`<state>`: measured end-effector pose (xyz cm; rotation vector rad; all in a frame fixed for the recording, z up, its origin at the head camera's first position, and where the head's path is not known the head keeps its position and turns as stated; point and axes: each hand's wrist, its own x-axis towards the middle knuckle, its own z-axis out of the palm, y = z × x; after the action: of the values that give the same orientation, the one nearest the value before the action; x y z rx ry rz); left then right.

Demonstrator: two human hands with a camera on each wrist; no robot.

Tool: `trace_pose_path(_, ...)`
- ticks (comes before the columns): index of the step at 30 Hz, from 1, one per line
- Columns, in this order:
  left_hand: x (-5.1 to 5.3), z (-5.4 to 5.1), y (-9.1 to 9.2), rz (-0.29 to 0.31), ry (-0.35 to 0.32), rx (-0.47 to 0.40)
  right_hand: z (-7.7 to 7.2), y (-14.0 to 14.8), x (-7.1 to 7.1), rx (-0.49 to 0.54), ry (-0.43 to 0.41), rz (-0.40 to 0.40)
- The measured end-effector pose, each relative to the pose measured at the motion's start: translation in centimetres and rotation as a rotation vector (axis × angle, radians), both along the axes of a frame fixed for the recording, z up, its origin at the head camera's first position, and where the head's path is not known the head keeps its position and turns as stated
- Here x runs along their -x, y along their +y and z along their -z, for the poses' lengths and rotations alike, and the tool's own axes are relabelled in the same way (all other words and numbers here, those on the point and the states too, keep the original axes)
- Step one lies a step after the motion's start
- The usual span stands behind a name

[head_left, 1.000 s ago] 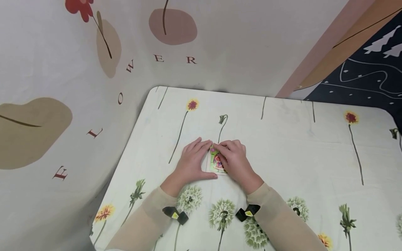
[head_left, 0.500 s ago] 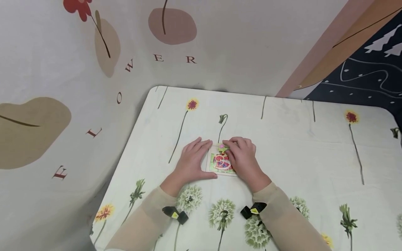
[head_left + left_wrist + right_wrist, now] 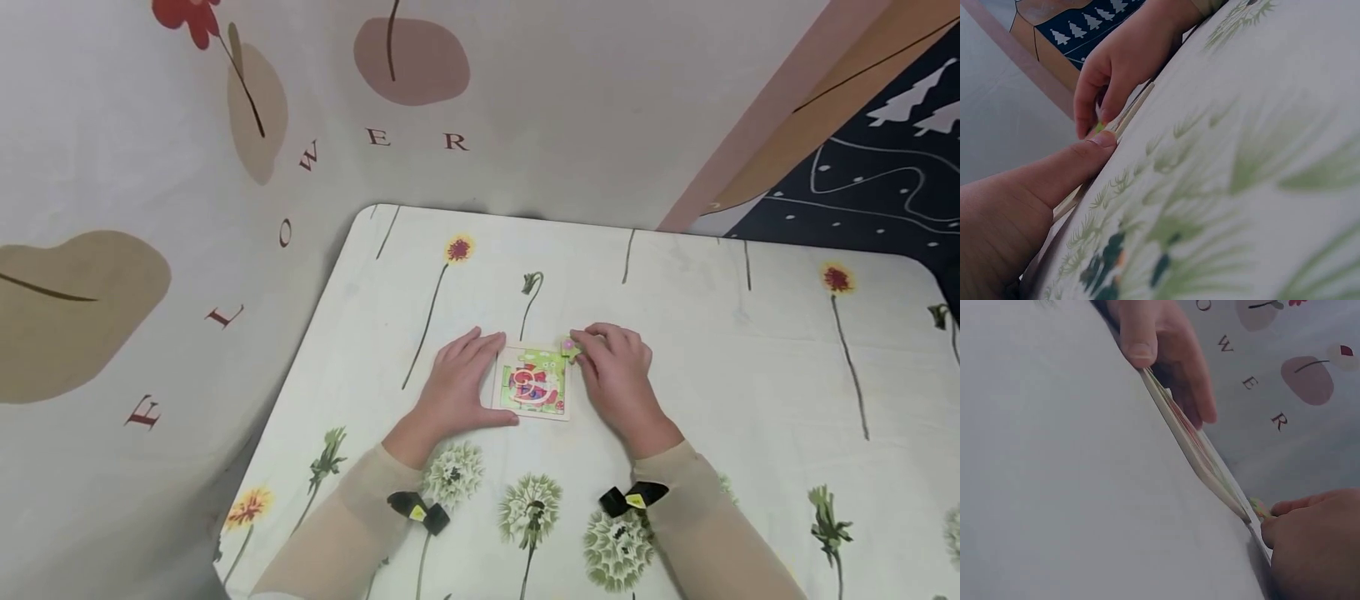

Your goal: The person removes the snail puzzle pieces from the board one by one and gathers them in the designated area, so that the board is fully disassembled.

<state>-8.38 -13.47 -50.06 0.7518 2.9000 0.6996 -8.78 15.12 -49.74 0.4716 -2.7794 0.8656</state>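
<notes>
A small square wooden jigsaw puzzle lies flat on the table, with a red and green picture inside its pale frame. My left hand rests against it, fingers stretched along the left edge and thumb along the front edge. At the puzzle's far right corner, my right hand pinches a green puzzle piece with a pink flower on it, between thumb and fingertips. In the right wrist view, that piece shows just past the frame's edge. A pale patch without picture shows at the puzzle's upper left.
A white cloth printed with flowers and dandelions covers the table. Behind the table and along its left stands a pale printed wall hanging. A dark printed panel hangs at the back right.
My right hand has moved right with the green piece, from the puzzle's upper left to its upper right corner, uncovering the picture. The left hand has stayed in place.
</notes>
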Motion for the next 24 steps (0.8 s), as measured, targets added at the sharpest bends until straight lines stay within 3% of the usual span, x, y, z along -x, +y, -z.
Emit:
trace_pose_path(9,0.1,-0.1,0.0,0.008,0.003,-0.008,0.0,2.8,-0.2,0.090,-0.064,0.064)
trace_pose_path(24,-0.1,-0.4,0.0,0.003,-0.016,-0.005,-0.5,3.1,0.0,0.166,-0.166,0.101)
